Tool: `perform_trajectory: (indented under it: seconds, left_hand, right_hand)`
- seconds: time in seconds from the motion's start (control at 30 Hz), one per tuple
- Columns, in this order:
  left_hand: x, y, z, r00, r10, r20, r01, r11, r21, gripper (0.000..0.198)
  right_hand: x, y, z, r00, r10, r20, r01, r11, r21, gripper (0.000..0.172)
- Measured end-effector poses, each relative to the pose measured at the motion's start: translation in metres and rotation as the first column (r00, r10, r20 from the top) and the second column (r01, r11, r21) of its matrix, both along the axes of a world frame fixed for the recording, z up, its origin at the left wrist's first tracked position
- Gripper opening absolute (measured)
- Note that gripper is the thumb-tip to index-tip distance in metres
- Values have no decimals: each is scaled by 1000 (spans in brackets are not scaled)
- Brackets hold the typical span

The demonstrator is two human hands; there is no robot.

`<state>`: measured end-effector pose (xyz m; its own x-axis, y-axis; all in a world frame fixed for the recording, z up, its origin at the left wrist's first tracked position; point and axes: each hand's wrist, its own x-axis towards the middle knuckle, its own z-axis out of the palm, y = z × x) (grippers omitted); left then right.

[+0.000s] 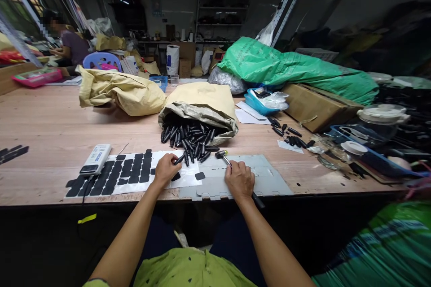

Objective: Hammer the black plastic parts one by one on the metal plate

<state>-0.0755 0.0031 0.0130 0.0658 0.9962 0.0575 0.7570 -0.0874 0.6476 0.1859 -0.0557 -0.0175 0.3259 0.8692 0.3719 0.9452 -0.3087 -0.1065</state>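
Note:
Between its fingertips my left hand (166, 170) pinches a black pen-shaped piece (179, 159), just in front of a heap of similar pieces (193, 136) that spills from a paper sack (205, 98). My right hand (240, 180) is wrapped round a small hammer (226, 158); its head, with a yellowish face, points up and left, and its black handle end sticks out below the palm. Under the right hand lies a grey board (269, 179). White sheets with rows of black rounded stickers (124, 172) spread to the left, and a loose black sticker (200, 176) sits near the board.
A white electronic device (96, 160) with a cable rests on the sheets. Behind are another paper sack (124, 92), a blue basket (264, 101), a cardboard box (316, 105) and a green sack (286, 65). Jars and a tray (380, 157) crowd the right. A co-worker (69, 42) sits far left.

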Motion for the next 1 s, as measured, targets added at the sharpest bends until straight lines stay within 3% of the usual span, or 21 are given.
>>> perform_trajectory:
  seconds: [0.1,0.2,0.33,0.47,0.6,0.73,0.83,1.0]
  left_hand:
    - [-7,-19,-3,976,-210,56,208,977,40,17]
    - [-7,-29,-4,950,-312,14,310,948,73,17]
    - [-5,-30,-3,947,-321,9,320,946,53,17]
    - [-6,-27,-3,948,-316,35,314,949,40,17]
    - [-7,-26,-8,948,-303,93,300,953,51,20]
    - [-7,-25,-13,951,-281,131,275,959,67,26]
    - [-6,-25,-15,954,-279,110,274,960,62,22]
    - [-5,-24,-14,960,-273,59,271,962,45,14]
  right_hand:
    - [-1,-1,1,1000,-15,-15,15,1000,-6,26]
    - [-1,0,2,998,-36,-45,34,999,-41,26]
    - [2,1,8,990,-41,-136,30,996,-81,24]
    - [-8,-9,18,939,60,-339,-35,996,81,25]
    - [-39,-31,28,752,370,-546,-255,926,277,28]
    - [-73,-50,27,572,472,-671,-413,872,261,29]
    - [-88,-57,24,546,495,-675,-463,851,249,29]
    - [-98,-58,23,570,530,-627,-491,832,257,38]
